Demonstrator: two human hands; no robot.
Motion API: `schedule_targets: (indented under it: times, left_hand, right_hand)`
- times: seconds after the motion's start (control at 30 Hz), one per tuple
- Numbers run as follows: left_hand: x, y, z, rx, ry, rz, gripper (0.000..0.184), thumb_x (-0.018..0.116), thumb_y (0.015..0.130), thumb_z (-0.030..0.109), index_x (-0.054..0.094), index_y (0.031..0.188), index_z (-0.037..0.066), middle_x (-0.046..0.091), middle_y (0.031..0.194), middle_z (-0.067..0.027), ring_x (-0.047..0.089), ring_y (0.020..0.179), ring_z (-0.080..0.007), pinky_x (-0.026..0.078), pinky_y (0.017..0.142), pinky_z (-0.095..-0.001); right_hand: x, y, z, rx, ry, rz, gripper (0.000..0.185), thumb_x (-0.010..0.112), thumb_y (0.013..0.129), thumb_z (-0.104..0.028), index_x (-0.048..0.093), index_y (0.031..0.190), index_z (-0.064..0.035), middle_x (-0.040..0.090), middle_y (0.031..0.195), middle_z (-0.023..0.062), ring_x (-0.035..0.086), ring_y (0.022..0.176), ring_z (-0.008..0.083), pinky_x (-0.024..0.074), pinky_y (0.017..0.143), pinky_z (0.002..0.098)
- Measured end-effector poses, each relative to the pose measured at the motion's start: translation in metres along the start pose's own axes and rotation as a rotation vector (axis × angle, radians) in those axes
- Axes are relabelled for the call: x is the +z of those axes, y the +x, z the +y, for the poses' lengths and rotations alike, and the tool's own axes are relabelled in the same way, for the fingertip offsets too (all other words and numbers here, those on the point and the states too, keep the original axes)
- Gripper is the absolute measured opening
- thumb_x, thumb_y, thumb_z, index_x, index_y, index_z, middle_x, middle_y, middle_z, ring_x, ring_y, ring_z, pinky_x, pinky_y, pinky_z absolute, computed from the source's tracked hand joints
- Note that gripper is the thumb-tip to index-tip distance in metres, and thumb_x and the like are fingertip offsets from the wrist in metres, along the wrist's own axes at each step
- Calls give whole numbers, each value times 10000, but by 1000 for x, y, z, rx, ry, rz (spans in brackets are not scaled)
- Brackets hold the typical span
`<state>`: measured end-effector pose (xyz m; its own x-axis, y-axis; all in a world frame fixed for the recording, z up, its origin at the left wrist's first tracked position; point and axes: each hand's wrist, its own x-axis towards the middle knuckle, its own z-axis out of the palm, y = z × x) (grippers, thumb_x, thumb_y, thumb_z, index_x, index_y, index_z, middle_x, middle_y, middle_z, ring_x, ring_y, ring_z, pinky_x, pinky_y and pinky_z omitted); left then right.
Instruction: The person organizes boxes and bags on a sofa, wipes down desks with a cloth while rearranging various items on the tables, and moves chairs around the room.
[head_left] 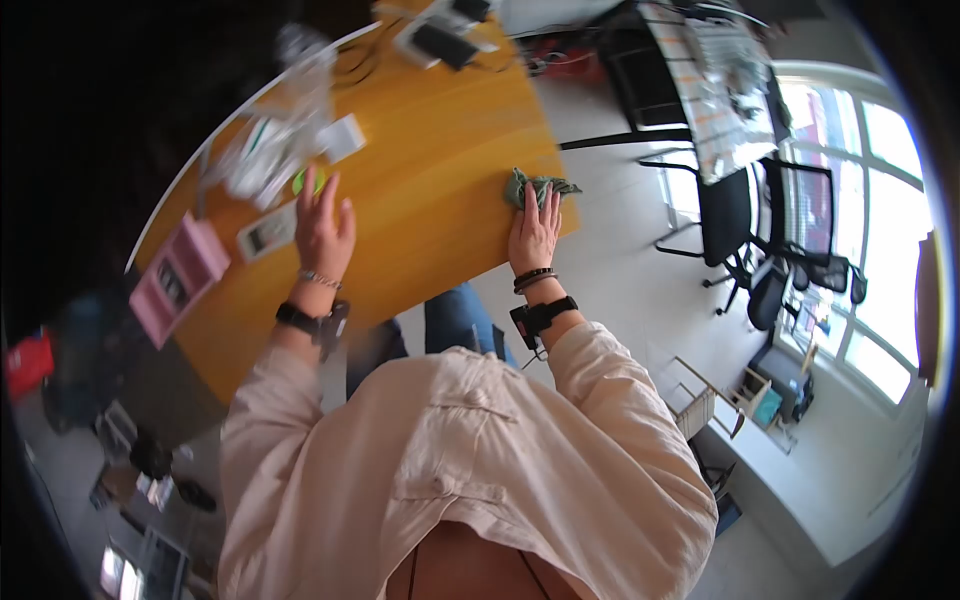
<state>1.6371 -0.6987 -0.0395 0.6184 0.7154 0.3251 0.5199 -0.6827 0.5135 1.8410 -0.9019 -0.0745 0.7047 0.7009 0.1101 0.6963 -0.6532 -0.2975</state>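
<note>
My right hand (535,242) lies at the right edge of the wooden table (430,200), its fingers stretched out over a crumpled green cloth (518,190). Part of that cloth sticks out past the fingertips; what is under the palm is hidden. Over the left part of the tabletop, my left hand (325,235) is open with nothing in it, fingers pointing away from me. Just beyond its fingertips is a small bright green round thing (300,182). Beside that hand, on its left, is a flat whitish box (268,232) with a dark picture on it.
A pink box (180,280) stands by the table's left edge. Farther back lie clear plastic bags (265,160), a small white box (343,138), and dark devices (445,45) with cables. Beyond the right edge are black chairs (725,215) and another table (710,90).
</note>
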Motion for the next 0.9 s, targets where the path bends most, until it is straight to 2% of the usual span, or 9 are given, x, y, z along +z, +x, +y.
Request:
schedule_targets:
  times: [0.2, 0.33, 0.4, 0.47, 0.57, 0.63, 0.7, 0.73, 0.9]
  left_hand:
    - [-95, -86, -55, -146, 64, 174, 342, 499, 784, 27, 496, 1126, 37, 457, 1199, -179, 439, 1102, -329, 370, 908, -377]
    - [-146, -163, -120, -507, -16, 260, 350, 512, 788, 6, 494, 1135, 44, 456, 1195, -165, 472, 1071, -303, 434, 814, -329]
    - [-174, -194, -149, -644, -50, 328, 352, 512, 804, 22, 484, 1153, 53, 457, 1203, -140, 499, 1031, -244, 454, 771, -309]
    - [-197, -221, -178, -731, -91, 390, 338, 511, 812, 38, 489, 1149, 50, 465, 1195, -131, 511, 1007, -230, 454, 770, -316]
    - [-219, -250, -212, -872, -137, 474, 381, 516, 849, 159, 425, 1206, 62, 526, 1101, -124, 548, 897, -194, 463, 732, -318]
    - [-234, -219, -194, -1201, -625, 563, 512, 493, 868, 316, 305, 1279, 75, 571, 979, -134, 565, 771, -178, 459, 691, -304]
    - [-237, -187, -202, -1332, -860, 432, 661, 471, 811, 530, 255, 1283, 121, 585, 888, -149, 570, 683, -183, 459, 669, -309]
    - [-239, -175, -210, -1390, -1023, 392, 689, 473, 782, 583, 277, 1269, 136, 585, 876, -151, 574, 673, -190, 462, 661, -317]
    - [-220, -150, -253, -1522, -1176, 23, 689, 534, 716, 612, 341, 1217, 181, 577, 822, -126, 579, 664, -189, 466, 618, -322]
  right_hand:
    - [46, -130, -200, -666, 273, -360, 430, 527, 740, -156, 477, 1165, -193, 375, 1300, 119, 346, 1210, 281, 291, 933, 452]
    - [63, -157, -272, -987, 395, -427, 426, 493, 759, -143, 474, 1178, -218, 384, 1299, 94, 354, 1210, 240, 299, 938, 442]
    - [58, -141, -249, -919, 177, -461, 483, 488, 761, -132, 429, 1227, -242, 359, 1321, 91, 338, 1223, 231, 295, 951, 445]
    - [54, -127, -197, -605, -61, -349, 463, 498, 749, -98, 453, 1205, -166, 368, 1309, 111, 353, 1208, 282, 319, 904, 492]
    - [43, -114, -156, -193, -81, -139, 512, 476, 768, -105, 370, 1265, -166, 334, 1325, 157, 263, 1254, 306, 199, 976, 523]
    - [58, -129, -186, -148, -17, -47, 504, 476, 762, -103, 388, 1254, -166, 323, 1332, 155, 250, 1259, 318, 191, 990, 501]
    - [67, -154, -256, -409, -30, -309, 497, 493, 761, -126, 404, 1246, -190, 334, 1327, 145, 283, 1249, 307, 213, 982, 491]
    - [85, -181, -310, -748, 83, -396, 501, 499, 749, -133, 417, 1238, -204, 337, 1330, 125, 301, 1239, 297, 234, 974, 479]
    - [91, -185, -379, -1018, 295, -516, 453, 487, 756, -129, 462, 1201, -212, 383, 1302, 94, 342, 1220, 247, 256, 958, 483]
